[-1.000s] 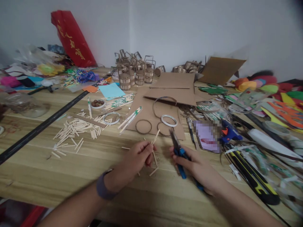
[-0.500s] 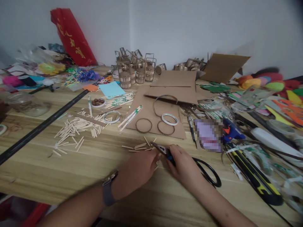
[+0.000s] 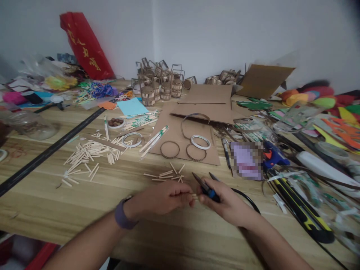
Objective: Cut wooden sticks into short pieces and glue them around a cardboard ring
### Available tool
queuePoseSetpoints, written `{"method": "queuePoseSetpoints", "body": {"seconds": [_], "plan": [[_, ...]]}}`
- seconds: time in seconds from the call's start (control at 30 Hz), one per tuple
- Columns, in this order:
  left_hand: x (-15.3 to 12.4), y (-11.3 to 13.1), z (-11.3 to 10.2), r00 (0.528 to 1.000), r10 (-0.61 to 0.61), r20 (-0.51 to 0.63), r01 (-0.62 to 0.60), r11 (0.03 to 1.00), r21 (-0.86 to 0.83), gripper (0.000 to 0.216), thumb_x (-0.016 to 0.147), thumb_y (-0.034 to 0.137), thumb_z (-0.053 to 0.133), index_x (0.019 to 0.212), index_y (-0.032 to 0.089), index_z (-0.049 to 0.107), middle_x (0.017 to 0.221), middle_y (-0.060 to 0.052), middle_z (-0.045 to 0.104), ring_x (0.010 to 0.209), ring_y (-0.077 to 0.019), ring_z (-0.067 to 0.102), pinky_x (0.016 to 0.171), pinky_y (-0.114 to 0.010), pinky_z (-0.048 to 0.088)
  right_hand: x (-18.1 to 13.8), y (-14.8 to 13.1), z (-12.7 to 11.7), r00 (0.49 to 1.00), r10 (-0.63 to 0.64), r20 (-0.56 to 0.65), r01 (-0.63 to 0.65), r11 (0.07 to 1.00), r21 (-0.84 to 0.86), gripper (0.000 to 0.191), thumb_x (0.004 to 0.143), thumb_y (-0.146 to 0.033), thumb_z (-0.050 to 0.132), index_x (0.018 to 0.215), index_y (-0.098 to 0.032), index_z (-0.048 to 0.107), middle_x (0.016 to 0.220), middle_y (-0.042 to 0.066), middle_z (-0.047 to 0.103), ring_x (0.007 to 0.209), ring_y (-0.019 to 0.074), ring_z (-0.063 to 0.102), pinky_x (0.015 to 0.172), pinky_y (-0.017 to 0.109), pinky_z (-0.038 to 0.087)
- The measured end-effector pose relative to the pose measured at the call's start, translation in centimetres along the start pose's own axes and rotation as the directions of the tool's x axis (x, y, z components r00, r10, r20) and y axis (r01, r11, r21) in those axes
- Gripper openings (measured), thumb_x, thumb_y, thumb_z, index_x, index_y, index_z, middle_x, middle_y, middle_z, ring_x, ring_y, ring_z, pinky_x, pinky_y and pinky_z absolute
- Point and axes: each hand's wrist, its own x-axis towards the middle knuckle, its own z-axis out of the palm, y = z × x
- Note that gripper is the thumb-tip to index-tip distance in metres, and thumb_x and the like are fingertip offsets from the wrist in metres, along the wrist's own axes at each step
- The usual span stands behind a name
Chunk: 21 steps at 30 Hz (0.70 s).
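My left hand (image 3: 173, 197), with a watch strap at the wrist, pinches short wooden sticks (image 3: 195, 196) between thumb and fingers. Close beside it, my right hand (image 3: 225, 202) is wrapped round pliers (image 3: 207, 188) with blue and black grips, their dark nose pointing up and left. The right fingertips meet the stick ends. A second dark pointed tip shows just right of the nose; whether it belongs to the pliers I cannot tell. A black loop handle (image 3: 250, 200) lies partly behind the right wrist. Several cut sticks (image 3: 165, 173) are scattered beyond my hands.
Left lies a larger heap of sticks (image 3: 87, 152). Two brown woven rings (image 3: 170, 157) and a white tape roll (image 3: 200, 141) rest on cardboard (image 3: 157, 138). Small woven baskets (image 3: 148, 95) stand behind. On the right are a yellow-black cutter (image 3: 302, 206) and blue glue gun (image 3: 277, 156).
The pliers' nose has moved away from my left hand, up and to the right. Both hands have shifted slightly lower, and the pinched stick ends now show. More short sticks lie beyond the hands.
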Motion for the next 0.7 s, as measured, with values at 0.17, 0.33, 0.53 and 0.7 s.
{"method": "queuePoseSetpoints", "body": {"seconds": [0.17, 0.33, 0.53, 0.7], "plan": [[0.0, 0.2, 0.0, 0.996, -0.082, 0.021, 0.085, 0.963, -0.256, 0.033, 0.092, 0.043, 0.042, 0.083, 0.017, 0.060, 0.060, 0.005, 0.042, 0.052, -0.0092, 0.035, 0.049, -0.021, 0.028, -0.4, -0.2, -0.9, 0.999, -0.029, 0.043, 0.032, 0.998, -0.052, 0.012, 0.088, -0.028, 0.050, 0.082, -0.020, 0.057, 0.079, 0.003, 0.062, 0.072, 0.0163, 0.055, 0.065, 0.026, 0.041], [0.4, -0.1, -0.2, 0.961, -0.194, -0.199, 0.142, 0.958, -0.250, 0.030, 0.090, 0.043, 0.045, 0.078, 0.018, 0.056, 0.053, 0.006, 0.041, 0.049, -0.0091, 0.036, 0.047, -0.021, 0.026, -0.3, 0.8, -0.3, 0.999, 0.027, -0.020, -0.030, 0.981, -0.190, 0.007, 0.086, -0.023, 0.050, 0.081, -0.020, 0.054, 0.080, 0.004, 0.063, 0.072, 0.0181, 0.057, 0.062, 0.027, 0.041], [1.1, -0.5, 0.8, 0.932, -0.341, -0.122, 0.166, 0.701, -0.694, 0.025, 0.077, 0.040, 0.060, 0.084, 0.016, 0.058, 0.077, -0.004, 0.068, 0.067, -0.0146, 0.063, 0.060, -0.024, 0.043, 0.1, -0.2, -0.1, 0.997, -0.059, -0.052, 0.054, 0.994, -0.096, 0.003, 0.086, -0.019, 0.051, 0.085, -0.020, 0.053, 0.086, 0.006, 0.061, 0.080, 0.0191, 0.056, 0.069, 0.029, 0.045], [1.0, -1.2, 2.1, 0.941, -0.334, 0.056, 0.231, 0.511, -0.828, 0.024, 0.069, 0.029, 0.070, 0.089, 0.017, 0.063, 0.080, -0.002, 0.069, 0.077, -0.0154, 0.066, 0.075, -0.028, 0.047, 0.3, -0.8, 0.5, 0.990, -0.136, -0.039, 0.135, 0.990, -0.032, 0.015, 0.079, -0.008, 0.056, 0.088, -0.020, 0.054, 0.098, 0.007, 0.055, 0.091, 0.0194, 0.054, 0.077, 0.030, 0.046]]}}
